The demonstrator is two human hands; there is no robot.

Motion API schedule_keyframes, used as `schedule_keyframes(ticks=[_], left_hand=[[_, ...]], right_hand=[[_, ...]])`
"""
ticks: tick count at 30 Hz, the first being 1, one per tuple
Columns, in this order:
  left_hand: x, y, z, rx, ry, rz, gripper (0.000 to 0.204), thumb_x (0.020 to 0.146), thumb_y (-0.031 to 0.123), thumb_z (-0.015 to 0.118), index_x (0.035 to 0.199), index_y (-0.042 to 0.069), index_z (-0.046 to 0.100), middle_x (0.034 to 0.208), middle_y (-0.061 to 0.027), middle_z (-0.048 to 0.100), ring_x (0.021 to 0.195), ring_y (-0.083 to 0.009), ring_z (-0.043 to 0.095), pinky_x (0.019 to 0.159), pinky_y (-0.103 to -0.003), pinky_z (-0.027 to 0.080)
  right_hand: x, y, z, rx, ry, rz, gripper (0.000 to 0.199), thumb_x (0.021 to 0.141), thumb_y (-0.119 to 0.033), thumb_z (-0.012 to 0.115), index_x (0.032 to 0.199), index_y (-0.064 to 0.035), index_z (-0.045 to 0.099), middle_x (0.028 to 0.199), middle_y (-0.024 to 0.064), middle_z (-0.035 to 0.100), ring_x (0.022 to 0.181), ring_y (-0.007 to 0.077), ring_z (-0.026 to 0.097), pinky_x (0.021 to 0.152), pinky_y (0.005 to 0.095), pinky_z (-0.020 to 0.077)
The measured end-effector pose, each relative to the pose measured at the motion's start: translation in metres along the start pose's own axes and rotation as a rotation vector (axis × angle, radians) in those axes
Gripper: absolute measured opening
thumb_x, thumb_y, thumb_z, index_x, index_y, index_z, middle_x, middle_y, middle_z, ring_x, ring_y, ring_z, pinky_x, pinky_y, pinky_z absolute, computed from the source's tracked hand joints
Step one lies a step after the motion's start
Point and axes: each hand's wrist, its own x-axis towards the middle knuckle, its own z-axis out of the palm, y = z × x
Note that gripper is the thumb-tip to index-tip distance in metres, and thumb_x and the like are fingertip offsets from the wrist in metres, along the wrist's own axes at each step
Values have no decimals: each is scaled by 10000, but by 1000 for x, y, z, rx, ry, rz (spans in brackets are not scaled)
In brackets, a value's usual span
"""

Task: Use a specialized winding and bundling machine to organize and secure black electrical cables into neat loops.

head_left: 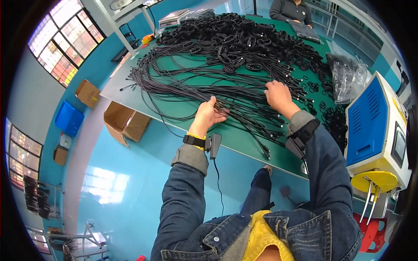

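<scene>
Long black cables (187, 89) with small connectors at their ends lie in a wide loose bundle across the green table. My left hand (208, 117) is at the table's near edge, thumb raised, with part of the bundle between thumb and fingers. Further right, my right hand (278, 95) has its fingers curled down on cables near their connector ends; its fingertips are partly hidden. Beyond both hands rises a large heap of coiled black cables (230, 32).
Small black rings (333, 117) lie at the table's right, beside a clear plastic bag (348, 74). A blue and white machine (368, 117) stands at the right edge. Across the table sits another person (291, 11). An opened cardboard box (126, 122) is on the floor at left.
</scene>
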Motion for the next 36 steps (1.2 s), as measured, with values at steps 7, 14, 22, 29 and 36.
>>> schedule_keyframes(ticks=[7, 14, 22, 29, 36], left_hand=[[-65, 10, 29, 797, 144, 68, 520, 921, 451, 409, 714, -8, 539, 635, -119, 614, 503, -222, 607, 398, -279, 452], [-137, -21, 81, 105, -93, 588, 585, 927, 480, 352, 718, -18, 577, 540, -92, 574, 387, -133, 481, 376, -265, 372], [-251, -123, 172, 841, -388, 1294, 184, 805, 203, 623, 812, 19, 617, 751, -139, 612, 621, -287, 566, 551, -347, 456], [-280, -177, 260, 590, -958, 872, 136, 828, 71, 574, 935, 3, 624, 826, -137, 629, 700, -236, 610, 599, -312, 468], [-321, -176, 399, 662, -1000, 1103, 178, 805, 21, 597, 979, 22, 632, 696, -88, 577, 576, -154, 512, 530, -264, 406]], right_hand=[[-81, -53, 5, 298, -186, -288, 251, 830, -245, 568, 925, -15, 606, 939, 173, 617, 883, 342, 581, 744, 435, 464], [-186, -55, -64, 375, 120, -107, 141, 841, -132, 552, 917, -21, 597, 744, 180, 593, 683, 358, 588, 598, 379, 468], [-385, -15, -108, 285, 44, -100, 130, 761, -68, 617, 889, -50, 601, 704, 140, 580, 645, 327, 572, 574, 378, 458], [-484, 21, -160, 7, 399, 44, 223, 703, 10, 634, 919, -28, 595, 737, 112, 589, 673, 296, 568, 580, 369, 456], [-575, 111, -234, -345, 789, 124, 295, 707, 101, 602, 991, 21, 583, 842, 142, 617, 769, 302, 608, 666, 351, 502]])
